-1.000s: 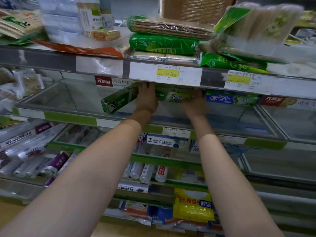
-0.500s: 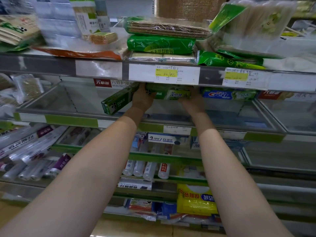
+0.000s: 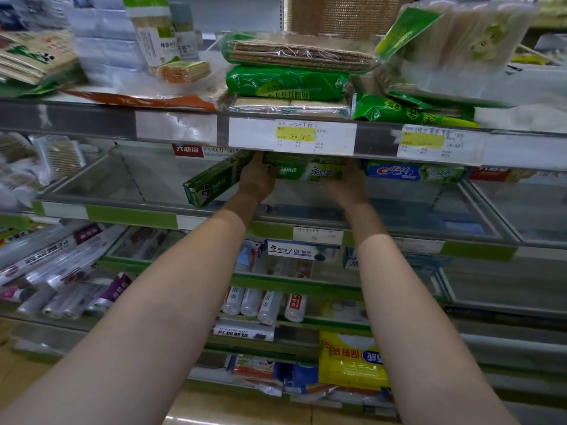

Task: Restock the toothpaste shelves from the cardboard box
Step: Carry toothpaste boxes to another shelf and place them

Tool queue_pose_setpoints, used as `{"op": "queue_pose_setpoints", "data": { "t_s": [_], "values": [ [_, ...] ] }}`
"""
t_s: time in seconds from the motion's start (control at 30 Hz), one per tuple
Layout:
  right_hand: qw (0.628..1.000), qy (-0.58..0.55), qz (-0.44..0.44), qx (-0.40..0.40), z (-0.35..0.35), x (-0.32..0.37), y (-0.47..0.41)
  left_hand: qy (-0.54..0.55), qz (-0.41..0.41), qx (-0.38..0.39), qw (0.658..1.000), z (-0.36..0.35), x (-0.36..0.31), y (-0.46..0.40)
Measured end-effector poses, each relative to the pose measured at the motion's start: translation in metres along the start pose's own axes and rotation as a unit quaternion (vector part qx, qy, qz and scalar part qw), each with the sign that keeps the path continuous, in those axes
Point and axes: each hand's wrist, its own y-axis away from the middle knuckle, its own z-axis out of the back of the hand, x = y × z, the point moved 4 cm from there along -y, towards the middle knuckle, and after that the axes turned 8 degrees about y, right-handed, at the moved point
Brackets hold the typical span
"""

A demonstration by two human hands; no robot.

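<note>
Left hand (image 3: 256, 179): gripped the slanted green cardboard toothpaste box (image 3: 211, 185).
Right hand (image 3: 345, 187): held the level green toothpaste carton (image 3: 310, 170), long axis along the glass shelf (image 3: 122, 207).

Dim, even light; soft blur at the wide-angle edges; shelf undersides shadowed.

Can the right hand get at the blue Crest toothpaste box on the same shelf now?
Probably yes. The Crest box lies just beside the right hand with open shelf space between them, but that hand now holds the green Darlie box, so it must let go first.
</note>
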Motion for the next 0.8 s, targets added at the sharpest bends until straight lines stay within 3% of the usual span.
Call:
{"op": "queue_pose_setpoints", "data": {
  "t_s": [0.2,0.5,0.63,0.8],
  "values": [
    [1.0,-0.025,-0.013,-0.015,-0.002,-0.007,-0.011,-0.015,0.034,-0.054,0.998,0.009,0.008,-0.006],
    [1.0,-0.007,-0.007,0.003,-0.006,-0.016,-0.02,-0.012,0.025,-0.074,0.997,0.007,0.01,-0.011],
    [0.998,0.059,-0.007,-0.03,-0.008,-0.015,-0.021,-0.018,0.019,-0.074,0.997,0.01,0.007,-0.008],
    [0.987,0.079,-0.041,-0.131,-0.001,-0.01,-0.01,0.004,0.012,-0.138,0.99,0.017,0.004,0.002]
  ]
}}
